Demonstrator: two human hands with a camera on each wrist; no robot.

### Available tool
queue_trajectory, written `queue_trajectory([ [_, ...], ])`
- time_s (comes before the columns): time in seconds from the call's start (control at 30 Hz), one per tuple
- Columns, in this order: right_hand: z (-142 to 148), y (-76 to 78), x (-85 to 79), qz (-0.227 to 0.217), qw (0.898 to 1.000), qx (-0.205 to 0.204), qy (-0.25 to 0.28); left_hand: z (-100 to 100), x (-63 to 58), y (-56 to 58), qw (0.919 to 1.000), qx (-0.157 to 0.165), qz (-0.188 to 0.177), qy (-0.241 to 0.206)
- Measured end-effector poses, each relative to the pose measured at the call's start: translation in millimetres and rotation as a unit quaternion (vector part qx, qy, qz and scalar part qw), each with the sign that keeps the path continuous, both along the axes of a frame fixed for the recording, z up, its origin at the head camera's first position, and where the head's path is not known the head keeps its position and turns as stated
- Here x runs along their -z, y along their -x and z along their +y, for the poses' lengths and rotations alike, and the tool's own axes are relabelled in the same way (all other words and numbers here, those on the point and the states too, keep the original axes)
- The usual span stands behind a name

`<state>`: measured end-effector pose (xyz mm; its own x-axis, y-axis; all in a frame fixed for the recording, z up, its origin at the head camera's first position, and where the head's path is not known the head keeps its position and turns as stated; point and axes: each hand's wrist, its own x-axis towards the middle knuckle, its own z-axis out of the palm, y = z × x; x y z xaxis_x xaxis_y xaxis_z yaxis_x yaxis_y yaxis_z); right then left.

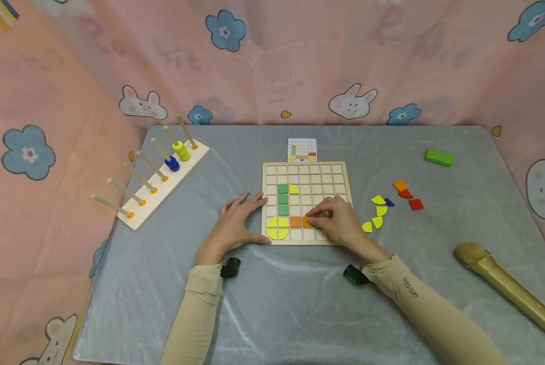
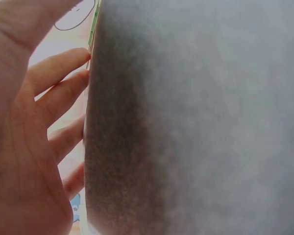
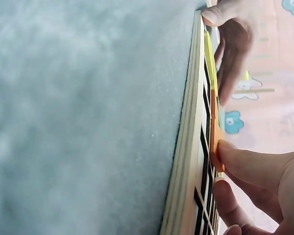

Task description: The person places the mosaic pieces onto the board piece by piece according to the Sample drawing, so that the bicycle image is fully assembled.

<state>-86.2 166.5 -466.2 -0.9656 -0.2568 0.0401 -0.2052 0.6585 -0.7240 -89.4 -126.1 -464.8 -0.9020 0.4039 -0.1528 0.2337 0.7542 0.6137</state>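
Note:
A wooden grid board [image 1: 318,179] lies mid-table. My right hand [image 1: 338,220] pinches an orange square tile [image 1: 306,222] at a cell in the lower part of the board. In the right wrist view, the thumb lies on that orange tile [image 3: 217,159]. Directly to its left sits another orange square [image 1: 296,222]. My left hand [image 1: 233,225] is spread at the board's left edge, thumb on the lower corner. Yellow quarter pieces form a circle [image 1: 277,233] at the lower left. Above them are a column of green squares [image 1: 283,199] and one yellow quarter [image 1: 294,189].
Loose yellow quarters [image 1: 377,222], a blue piece [image 1: 389,202], an orange square [image 1: 400,186] and red pieces [image 1: 416,204] lie right of the board. A pattern card [image 1: 302,147] is behind it. Around are a peg rack [image 1: 146,203], a green block [image 1: 438,157] and a wooden stick [image 1: 505,284].

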Motion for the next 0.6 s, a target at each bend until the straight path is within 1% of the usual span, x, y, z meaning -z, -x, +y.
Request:
queue_trajectory([
  [0.2,-1,-1.4,1.7,0.033,0.999,-0.005,0.012,0,-0.4,-0.3,1.0,-0.001,0.002,0.004],
  [0.37,1,-1.1,2.6,0.046,0.999,-0.003,0.014,0,-0.1,-0.1,1.0,-0.002,-0.001,0.003],
  [0.47,6,1.8,0.4,0.033,0.999,0.014,0.022,0,-0.4,-0.4,1.0,-0.002,-0.002,0.003],
  [0.6,20,9.4,-6.0,0.007,0.998,0.063,0.028,0,-0.7,-0.8,1.0,-0.002,-0.003,0.002],
])
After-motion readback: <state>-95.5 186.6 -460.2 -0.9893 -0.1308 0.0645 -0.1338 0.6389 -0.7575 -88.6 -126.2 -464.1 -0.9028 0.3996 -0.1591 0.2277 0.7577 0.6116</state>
